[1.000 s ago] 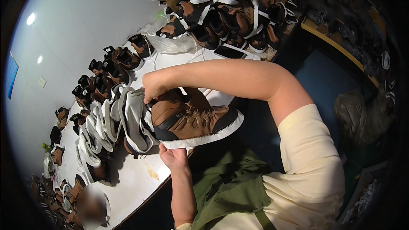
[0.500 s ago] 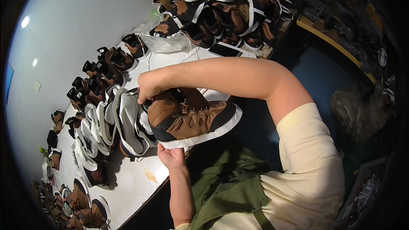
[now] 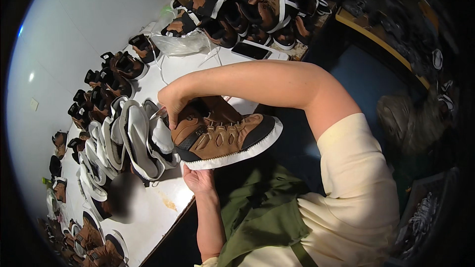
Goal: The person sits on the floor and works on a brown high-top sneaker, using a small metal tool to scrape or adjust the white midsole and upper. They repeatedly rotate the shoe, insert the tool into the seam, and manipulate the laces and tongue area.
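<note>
A brown and black high-top shoe (image 3: pixel 217 136) with a white sole edge is held sideways above the table's edge, its toe pointing right. My left hand (image 3: pixel 199 180) supports the sole from below near the heel, palm up, with its fingertips hidden behind the shoe. Reaching across above it, my right hand (image 3: pixel 173 105) grips the heel and collar, one finger lying down along the heel. A thin pale bit shows by the right fingertips, too small to name. Just left of the heel stand several white shoe soles (image 3: pixel 141 141) with stitched rims, packed in a row.
On the white table (image 3: pixel 148 217), brown shoes (image 3: pixel 116 81) line the wall side. A large heap of shoes (image 3: pixel 252 12) fills the far end, beside a clear plastic bag (image 3: pixel 183 43) and a phone (image 3: pixel 251 50). More shoes (image 3: pixel 101 247) lie at the near left.
My right hand's finger has come further down over the heel. The shoe has turned slightly in my hands. The table and its things have shifted a little left and up in view.
</note>
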A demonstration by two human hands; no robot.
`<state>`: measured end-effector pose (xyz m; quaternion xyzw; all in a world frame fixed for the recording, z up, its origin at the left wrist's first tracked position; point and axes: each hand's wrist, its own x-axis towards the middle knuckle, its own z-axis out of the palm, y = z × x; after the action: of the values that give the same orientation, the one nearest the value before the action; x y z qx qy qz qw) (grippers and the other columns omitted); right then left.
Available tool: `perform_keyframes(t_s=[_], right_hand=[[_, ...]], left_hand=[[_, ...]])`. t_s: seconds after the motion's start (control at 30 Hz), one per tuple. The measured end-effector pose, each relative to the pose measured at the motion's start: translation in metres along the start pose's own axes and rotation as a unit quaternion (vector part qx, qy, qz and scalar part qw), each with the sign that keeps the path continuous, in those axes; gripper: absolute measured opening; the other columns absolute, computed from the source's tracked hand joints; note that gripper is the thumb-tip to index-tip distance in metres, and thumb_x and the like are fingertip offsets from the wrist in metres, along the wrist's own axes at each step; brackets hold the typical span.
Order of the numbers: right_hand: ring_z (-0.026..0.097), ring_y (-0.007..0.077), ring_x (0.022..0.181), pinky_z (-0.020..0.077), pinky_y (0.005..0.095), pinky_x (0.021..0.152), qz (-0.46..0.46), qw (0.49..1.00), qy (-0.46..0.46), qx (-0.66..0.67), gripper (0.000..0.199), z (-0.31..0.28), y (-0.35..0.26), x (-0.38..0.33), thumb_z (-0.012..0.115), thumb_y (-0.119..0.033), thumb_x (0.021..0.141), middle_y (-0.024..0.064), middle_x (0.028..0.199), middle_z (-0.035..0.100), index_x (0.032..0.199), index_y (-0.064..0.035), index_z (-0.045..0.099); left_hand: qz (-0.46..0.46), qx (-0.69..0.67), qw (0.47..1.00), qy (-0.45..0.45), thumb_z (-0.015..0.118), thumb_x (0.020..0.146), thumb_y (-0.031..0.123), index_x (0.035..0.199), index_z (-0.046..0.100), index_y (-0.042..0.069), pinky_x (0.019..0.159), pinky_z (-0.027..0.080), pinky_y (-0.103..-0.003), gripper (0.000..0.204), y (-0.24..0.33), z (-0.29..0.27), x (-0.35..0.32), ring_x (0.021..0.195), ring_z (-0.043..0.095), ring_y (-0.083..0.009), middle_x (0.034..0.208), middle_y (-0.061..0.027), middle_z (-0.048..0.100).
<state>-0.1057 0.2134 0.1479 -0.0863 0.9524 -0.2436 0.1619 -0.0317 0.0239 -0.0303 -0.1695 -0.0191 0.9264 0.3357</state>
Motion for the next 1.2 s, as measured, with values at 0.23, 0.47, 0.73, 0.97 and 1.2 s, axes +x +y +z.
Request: perform_keyframes(t_s=[0.23, 0.47, 0.73, 0.97, 1.2], right_hand=[[0.066, 0.0291, 0.076, 0.0496, 0.0383, 0.067, -0.053, 0.995, 0.008, -0.082, 0.051, 0.008, 0.012, 0.004, 0.086, -0.035, 0.064, 0.0195, 0.082, 0.069, 0.087, 0.0073, 0.069], [0.065, 0.029, 0.075, 0.0501, 0.0373, 0.066, -0.006, 0.998, -0.02, -0.057, 0.049, 0.008, 0.01, -0.007, 0.086, -0.031, 0.065, 0.0188, 0.084, 0.069, 0.088, 0.0088, 0.069], [0.06, 0.0297, 0.087, 0.0465, 0.0415, 0.074, 0.086, 0.988, -0.13, -0.005, 0.059, 0.011, 0.021, 0.006, 0.082, -0.037, 0.073, 0.0168, 0.105, 0.065, 0.111, 0.0048, 0.064], [0.063, 0.026, 0.077, 0.0499, 0.0363, 0.064, 0.08, 0.981, -0.153, 0.091, 0.056, 0.015, 0.027, 0.0, 0.089, -0.034, 0.064, 0.0146, 0.089, 0.065, 0.093, 0.0075, 0.064], [0.061, 0.0243, 0.088, 0.0463, 0.0352, 0.074, 0.087, 0.969, -0.186, 0.134, 0.05, 0.019, 0.032, 0.001, 0.084, -0.032, 0.072, 0.0134, 0.098, 0.066, 0.101, 0.0034, 0.065]], left_hand=[[-0.032, 0.002, 0.999, -0.04, 0.052, 0.096, 0.032, 0.134, 0.044, -0.001, 0.112, 0.03, -0.053, 0.051, -0.025, -0.002, -0.019, 0.131, 0.041, -0.0331, 0.14, -0.0182, 0.046], [0.008, 0.367, 0.93, 0.015, 0.067, 0.089, 0.018, 0.116, 0.052, 0.003, 0.09, 0.051, -0.037, 0.034, -0.046, 0.002, -0.044, 0.106, 0.061, -0.0206, 0.113, -0.0091, 0.063], [0.031, 0.371, 0.928, -0.015, 0.062, 0.085, -0.005, 0.11, 0.055, 0.005, 0.067, 0.051, -0.022, 0.028, -0.065, 0.015, -0.056, 0.069, 0.057, -0.0092, 0.083, -0.0006, 0.059], [0.051, 0.398, 0.916, -0.019, 0.064, 0.082, -0.007, 0.117, 0.054, 0.003, 0.069, 0.051, -0.021, 0.038, -0.068, 0.022, -0.066, 0.079, 0.06, -0.0101, 0.1, -0.004, 0.063], [0.085, 0.415, 0.906, -0.016, 0.066, 0.081, -0.004, 0.115, 0.055, 0.003, 0.067, 0.051, -0.022, 0.037, -0.07, 0.024, -0.069, 0.078, 0.06, -0.0106, 0.1, -0.0041, 0.063]])
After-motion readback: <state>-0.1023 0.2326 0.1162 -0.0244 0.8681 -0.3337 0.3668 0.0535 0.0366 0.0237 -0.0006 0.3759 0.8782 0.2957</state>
